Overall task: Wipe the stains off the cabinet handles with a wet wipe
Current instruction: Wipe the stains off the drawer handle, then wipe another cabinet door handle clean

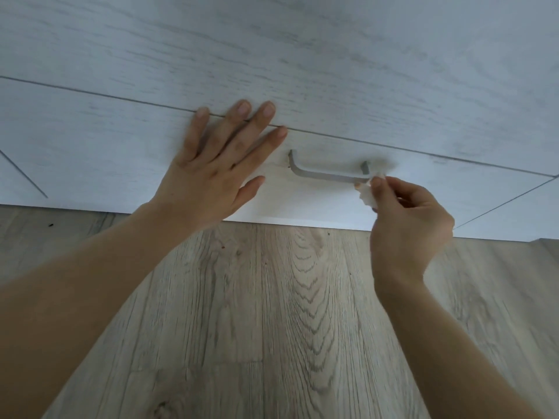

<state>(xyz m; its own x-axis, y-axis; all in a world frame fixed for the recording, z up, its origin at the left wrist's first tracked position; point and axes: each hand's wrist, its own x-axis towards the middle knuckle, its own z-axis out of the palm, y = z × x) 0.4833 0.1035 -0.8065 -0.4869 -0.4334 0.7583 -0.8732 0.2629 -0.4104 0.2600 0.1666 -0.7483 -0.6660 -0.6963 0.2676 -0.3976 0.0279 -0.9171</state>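
A grey metal cabinet handle (326, 173) is fixed to the bottom drawer front (302, 204) of a white wood-grain cabinet. My right hand (405, 225) pinches a small crumpled white wet wipe (367, 196) between thumb and fingers, and the wipe touches the handle's right end. My left hand (217, 173) lies flat with spread fingers against the drawer front, just left of the handle, its fingertips reaching the seam above.
A second drawer front (272, 55) sits above the seam. Neighbouring cabinet panels (514, 207) show at the left and right edges. Light wood-grain floor (272, 313) runs below the cabinet's bottom edge, with a few small dark specks on it.
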